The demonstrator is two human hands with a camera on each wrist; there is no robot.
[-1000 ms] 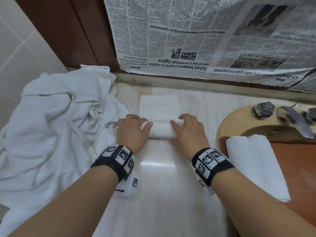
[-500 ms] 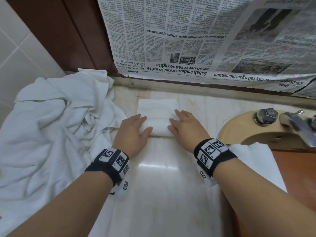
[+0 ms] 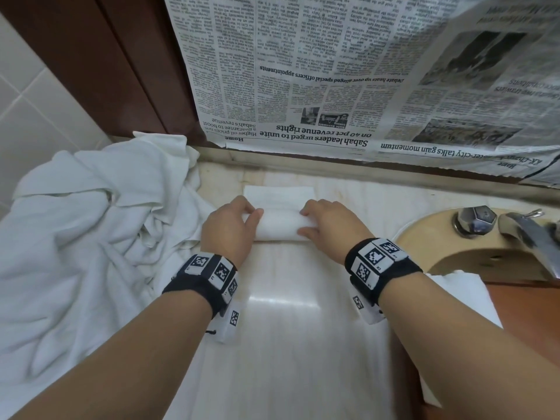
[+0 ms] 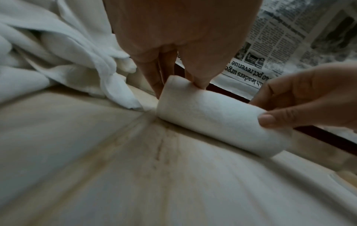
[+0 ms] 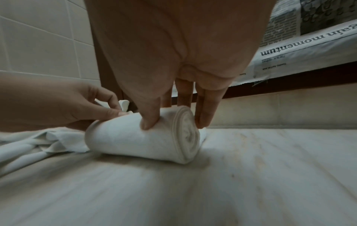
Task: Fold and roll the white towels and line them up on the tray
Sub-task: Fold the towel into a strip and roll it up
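Note:
A white towel roll (image 3: 280,225) lies across the marble counter (image 3: 288,344), and a short flat strip of the same towel (image 3: 278,194) still reaches toward the wall. My left hand (image 3: 248,216) grips the roll's left end, thumb near, fingers behind (image 4: 154,82). At the right end my right hand (image 3: 309,221) grips it the same way; its thumb (image 5: 148,120) presses the front, beside the spiral end (image 5: 188,134). White rolled towels (image 3: 463,298) lie on a reddish wooden tray (image 3: 533,322) at the right.
A big heap of loose white towels (image 3: 91,231) covers the counter's left side. At the right are a beige sink (image 3: 472,256) and a chrome tap (image 3: 527,234). Newspaper (image 3: 333,71) hangs on the back wall above a ledge.
Both hands have rolled the towel away from me toward the wall. The roll is thicker and the flat strip beyond it is shorter.

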